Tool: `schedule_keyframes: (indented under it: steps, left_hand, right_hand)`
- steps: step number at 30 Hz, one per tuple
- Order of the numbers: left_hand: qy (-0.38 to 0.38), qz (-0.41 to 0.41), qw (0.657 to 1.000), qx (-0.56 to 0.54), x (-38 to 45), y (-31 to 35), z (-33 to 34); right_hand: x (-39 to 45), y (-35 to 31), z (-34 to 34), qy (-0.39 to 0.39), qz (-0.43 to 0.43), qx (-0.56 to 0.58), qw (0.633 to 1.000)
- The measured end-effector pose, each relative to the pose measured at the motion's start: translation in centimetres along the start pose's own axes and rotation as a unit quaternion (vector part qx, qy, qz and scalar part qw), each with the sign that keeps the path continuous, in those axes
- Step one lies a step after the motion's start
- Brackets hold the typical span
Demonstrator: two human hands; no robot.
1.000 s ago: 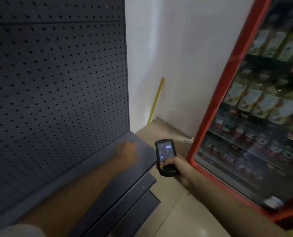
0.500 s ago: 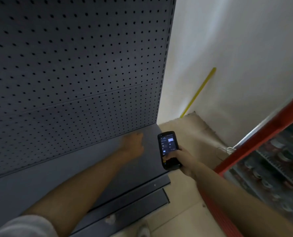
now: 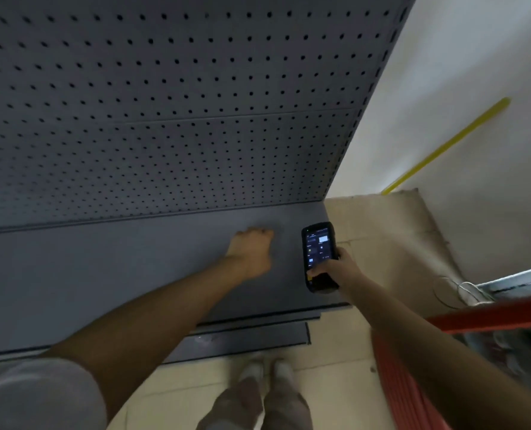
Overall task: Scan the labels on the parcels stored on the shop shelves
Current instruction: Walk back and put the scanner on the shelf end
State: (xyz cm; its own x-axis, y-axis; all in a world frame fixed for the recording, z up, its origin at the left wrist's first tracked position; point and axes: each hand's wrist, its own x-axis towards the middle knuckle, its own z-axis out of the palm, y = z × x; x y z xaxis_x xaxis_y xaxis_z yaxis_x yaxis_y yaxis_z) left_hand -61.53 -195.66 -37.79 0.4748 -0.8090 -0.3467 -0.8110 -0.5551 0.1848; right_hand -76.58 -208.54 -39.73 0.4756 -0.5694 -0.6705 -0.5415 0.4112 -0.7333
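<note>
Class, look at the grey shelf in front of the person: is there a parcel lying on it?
No: the grey metal shelf shows no parcel, only the left hand resting closed on it.

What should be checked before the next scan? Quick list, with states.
1. Scanner held in right hand: ok.
2. Scanner screen lit: ok; text too small to read.
3. Parcel in view on the shelf: not ok, none visible.
4. Left hand free: ok, curled loosely over the bare shelf, holding nothing visible.
5. Scanner aimed at a label: not ok, no label in view.
6. Footing: ok, both feet on the floor by the shelf base.
</note>
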Motion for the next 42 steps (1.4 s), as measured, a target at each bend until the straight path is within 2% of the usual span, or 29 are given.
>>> schedule_keyframes:
  steps: [3,13,25,31,35,42]
  left_hand:
    - [-0.027,-0.025,0.999,-0.003,0.4,0.3,1.4]
    - [-0.005,-0.071,0.997,-0.031,2.8,1.6,2.7]
    - [-0.024,-0.105,0.994,-0.030,2.7,1.1,3.7]
    - [-0.027,-0.113,0.993,-0.031,2.3,1.1,3.6]
    - [-0.034,-0.115,0.993,-0.021,1.8,1.3,3.7]
    - [-0.023,-0.132,0.991,-0.005,0.5,1.3,2.9]
  right_hand:
    - [1.8,0.0,-0.2,0.000,0.000,-0.038,0.999]
    - [6.4,0.8,-0.7,0.001,-0.030,-0.116,0.993]
    - [7.8,1.6,-1.2,0.009,-0.049,-0.191,0.980]
    - [8.2,1.7,-1.5,0.063,-0.071,-0.334,0.938]
    - [8.1,1.9,-1.1,0.062,-0.071,-0.356,0.930]
    - [7.0,2.3,-1.3,0.075,-0.067,-0.333,0.937]
